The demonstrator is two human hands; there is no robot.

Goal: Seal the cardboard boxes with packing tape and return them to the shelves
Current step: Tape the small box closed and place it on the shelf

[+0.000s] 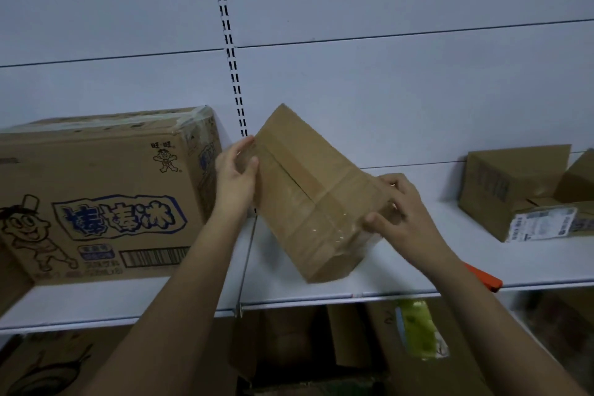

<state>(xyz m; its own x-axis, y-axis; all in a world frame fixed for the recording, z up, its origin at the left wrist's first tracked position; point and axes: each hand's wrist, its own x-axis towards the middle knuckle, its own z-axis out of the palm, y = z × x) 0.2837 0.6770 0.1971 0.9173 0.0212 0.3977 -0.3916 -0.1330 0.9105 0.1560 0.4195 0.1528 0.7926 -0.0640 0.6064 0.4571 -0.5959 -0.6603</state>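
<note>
A small cardboard box (308, 199), its seam already covered with clear packing tape, is held tilted above the white shelf (401, 280), one lower corner near or on the surface. It is gripped at opposite ends by the left hand (236, 175) and the right hand (398, 215). Sealing appears done; setting it down remains. A large printed carton (103, 199), taped, stands just beside it; an open box (514, 190) farther right seems unsealed.

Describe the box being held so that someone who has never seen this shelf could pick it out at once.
Find the white shelf. Between the big printed carton at its left and the open boxes at its right, a small plain box is held by the left hand and right hand. It alone is tilted, unprinted and taped.
</note>
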